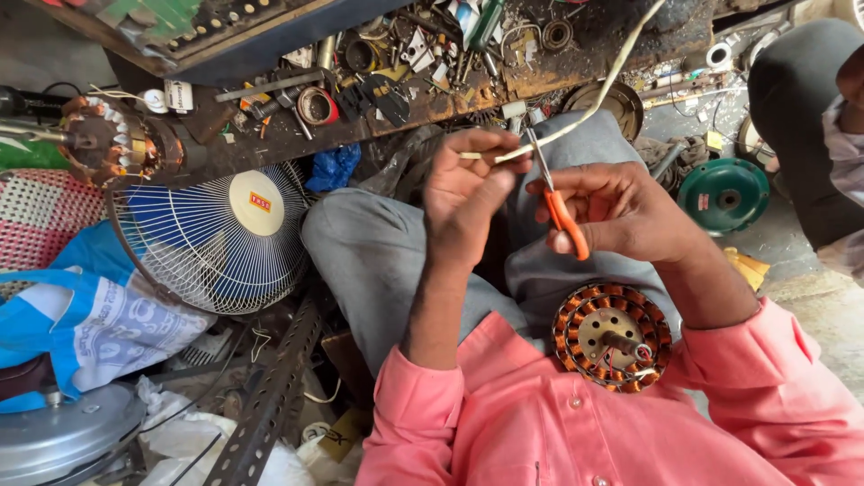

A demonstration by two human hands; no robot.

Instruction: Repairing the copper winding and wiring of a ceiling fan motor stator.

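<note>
Head view, looking down at the lap. Left hand [463, 184] is curled tight, thumb & fingers pinching a pale cream wire [589, 106] near its cut end; a short stub sticks out left of the fingertips. Right hand [621, 211] is closed round a pair of scissors w/ orange handles [562, 220], fingers through the loops, blades [540, 162] pointing up & meeting the wire just right of the left hand's pinch. Can't tell if the blades are fully shut on it. Both hands sit close together, above the knees in grey trousers [378, 261].

Counts: 1 wire, running from the hands up & right over the cluttered counter [297, 135] to the top edge. 1 pair of scissors. 2 copper-wound stators: one [612, 336] resting in the lap against the pink shirt [540, 423], just below the right wrist, red leads showing; another [117, 144] at far left on a shaft, well apart from the hands. 1 fan guard w/ blue blades behind it [220, 238], left of the left knee. 1 green round cover [724, 193] on the floor, right of the right hand. 1 perforated metal angle bar [270, 396] lower left.

Another person's dark trouser leg [801, 108] at top right, apart from the hands.
</note>
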